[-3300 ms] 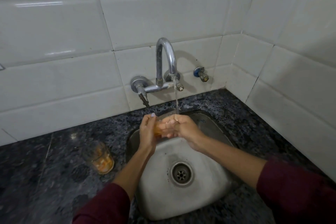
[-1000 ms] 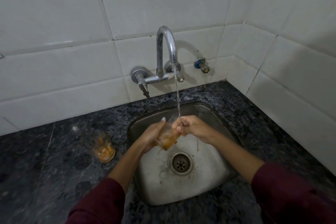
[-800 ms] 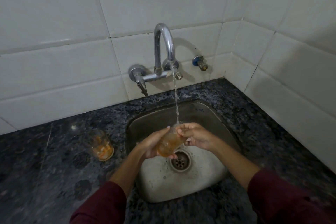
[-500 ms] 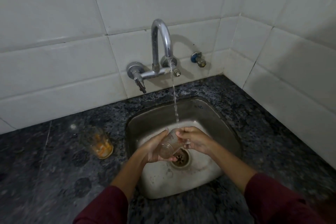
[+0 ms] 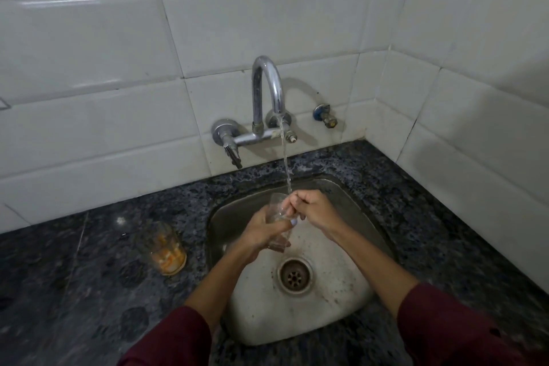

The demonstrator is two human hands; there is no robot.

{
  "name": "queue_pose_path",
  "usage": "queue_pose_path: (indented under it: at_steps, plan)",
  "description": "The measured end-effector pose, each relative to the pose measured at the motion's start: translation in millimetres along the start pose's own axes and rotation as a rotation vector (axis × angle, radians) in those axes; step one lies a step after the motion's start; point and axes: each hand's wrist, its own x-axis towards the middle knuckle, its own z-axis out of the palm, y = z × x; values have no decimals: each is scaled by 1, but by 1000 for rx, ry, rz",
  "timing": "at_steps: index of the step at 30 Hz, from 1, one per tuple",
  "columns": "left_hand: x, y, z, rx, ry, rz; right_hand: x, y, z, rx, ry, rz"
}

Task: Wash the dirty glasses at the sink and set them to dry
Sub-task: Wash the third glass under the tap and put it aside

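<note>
I hold a clear glass [image 5: 277,211] upright over the steel sink [image 5: 350,300], under the thin stream from the chrome tap [image 5: 267,89]. My left hand [image 5: 264,232] wraps around the glass's body. My right hand [image 5: 315,211] is at its rim, with fingers curled into the mouth of the glass. The glass now looks clear of orange. A second glass [image 5: 165,246] with orange residue stands on the dark counter, left of the sink.
The dark speckled granite counter [image 5: 74,291] surrounds the sink. White tiled walls meet in a corner at the right. A small valve [image 5: 325,114] sticks out of the wall right of the tap. The drain [image 5: 295,276] lies below my hands.
The glass held orange liquid and was tipped toward the drain; it is now upright, clear, and raised back under the stream. My right fingers moved onto its rim.
</note>
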Motion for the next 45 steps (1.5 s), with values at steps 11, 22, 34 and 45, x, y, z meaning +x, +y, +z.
queue_pose_path:
  at_steps: [11, 22, 34, 45]
  plan:
    - [-2, 6, -7, -78, -132, 99, -4, -11, -2, 183, 30, -17]
    - [-1, 10, 16, 274, 261, 266, 3, -40, -1, -183, 103, -10]
    - [9, 34, -9, -287, -280, 120, 6, -50, -14, 143, 4, -50]
    - [13, 27, 13, 402, 365, 330, 18, -56, 5, -386, 151, -56]
